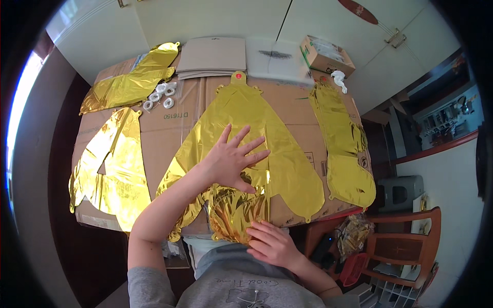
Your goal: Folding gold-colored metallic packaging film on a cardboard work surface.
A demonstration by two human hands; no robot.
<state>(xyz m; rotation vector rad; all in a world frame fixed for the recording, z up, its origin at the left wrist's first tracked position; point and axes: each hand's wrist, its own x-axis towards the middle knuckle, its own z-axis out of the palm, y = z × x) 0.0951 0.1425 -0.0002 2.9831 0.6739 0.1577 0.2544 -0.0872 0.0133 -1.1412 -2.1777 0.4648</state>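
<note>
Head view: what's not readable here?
- Central gold foil, part under the left hand: head view, covered by that hand.
- Right hand, whether it pinches the foil or only rests there: head view, the hand itself hides the contact.
- Contents of the open cardboard box: head view, too small.
- Grey shirt, lower part: head view, cut off by the bottom edge.

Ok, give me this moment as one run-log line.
Left hand: spread over middle foil | right hand: at its crumpled near edge | right foil: on cardboard | white rolls: left of middle foil
</note>
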